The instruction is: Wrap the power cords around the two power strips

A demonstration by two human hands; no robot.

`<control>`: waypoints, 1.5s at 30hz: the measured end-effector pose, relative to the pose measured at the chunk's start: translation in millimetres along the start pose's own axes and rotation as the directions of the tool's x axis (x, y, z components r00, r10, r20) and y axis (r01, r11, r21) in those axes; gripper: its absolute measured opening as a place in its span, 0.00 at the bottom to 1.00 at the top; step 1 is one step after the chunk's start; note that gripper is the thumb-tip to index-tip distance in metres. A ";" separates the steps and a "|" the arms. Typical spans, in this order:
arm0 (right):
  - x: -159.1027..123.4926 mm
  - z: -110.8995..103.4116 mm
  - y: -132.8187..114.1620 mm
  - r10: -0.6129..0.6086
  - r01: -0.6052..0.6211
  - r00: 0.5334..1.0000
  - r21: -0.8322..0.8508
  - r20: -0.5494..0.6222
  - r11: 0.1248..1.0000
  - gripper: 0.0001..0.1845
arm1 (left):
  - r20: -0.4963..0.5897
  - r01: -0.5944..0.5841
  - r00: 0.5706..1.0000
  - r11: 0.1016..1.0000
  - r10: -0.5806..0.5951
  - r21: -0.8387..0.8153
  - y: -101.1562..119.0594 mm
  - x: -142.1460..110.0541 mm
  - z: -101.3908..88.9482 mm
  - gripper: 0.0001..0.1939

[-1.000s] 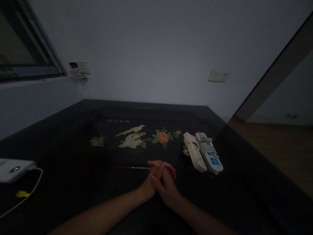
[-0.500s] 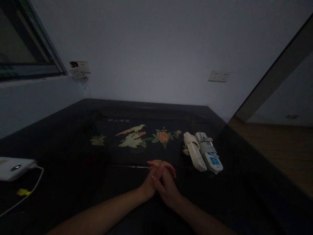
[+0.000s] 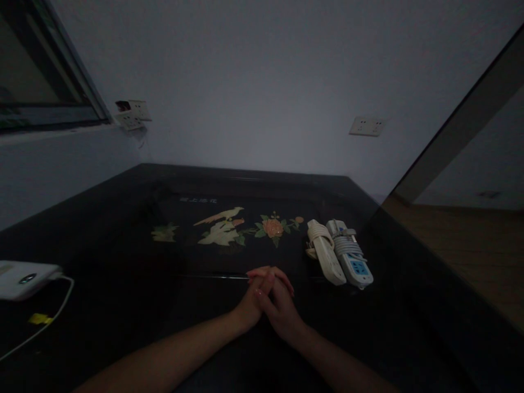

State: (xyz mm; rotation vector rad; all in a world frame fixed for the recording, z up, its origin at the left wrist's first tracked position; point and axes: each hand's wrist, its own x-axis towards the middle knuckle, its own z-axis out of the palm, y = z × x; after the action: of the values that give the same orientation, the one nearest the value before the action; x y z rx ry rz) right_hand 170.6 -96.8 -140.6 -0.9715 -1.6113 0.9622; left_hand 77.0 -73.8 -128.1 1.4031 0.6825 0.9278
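Note:
My left hand (image 3: 250, 307) and my right hand (image 3: 282, 312) are clasped together on the dark tabletop (image 3: 196, 305), fingers folded over each other. Both are closed, and no object shows in them; the space between the palms is hidden. Right of the hands lie two power strips side by side. The nearer one to my hands is a cream power strip (image 3: 332, 264) with its cord wound round it and its plug at the left. Beside it is a white power strip (image 3: 359, 268) with blue sockets, a grey cord wrapped about its middle.
Beyond my hands, the tabletop bears an inlaid bird (image 3: 221, 217) and a flower (image 3: 273, 227). At far left sits a white device (image 3: 28, 279) with a white cable (image 3: 61, 307) and a yellow tag (image 3: 40, 319). Wall sockets (image 3: 367, 126) are on the wall behind.
My hands stay clasped in the same place, with only a slight shift of the right thumb. The power strips have not moved.

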 end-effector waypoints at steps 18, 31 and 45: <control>2.1 -0.6 0.6 -0.001 0.001 0.999 0.007 -0.037 1.000 0.13 | 0.020 -0.003 1.000 1.000 0.003 0.000 1.1 0.7 -0.3 0.26; 2.5 -1.2 -0.3 -0.003 0.003 1.000 0.003 -0.029 1.000 0.12 | 0.025 -0.008 1.000 0.999 0.009 -0.040 -6.1 2.2 -1.9 0.24; 3.4 -2.0 -0.7 0.008 -0.008 1.000 -0.004 -0.021 1.000 0.12 | 0.032 -0.003 0.999 0.999 0.005 -0.052 -2.5 1.7 -1.7 0.24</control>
State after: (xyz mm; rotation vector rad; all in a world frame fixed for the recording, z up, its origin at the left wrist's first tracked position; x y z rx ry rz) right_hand 171.8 -93.7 -138.4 -0.9885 -1.5936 0.9521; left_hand 76.7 -71.4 -130.5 1.3714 0.6273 0.9180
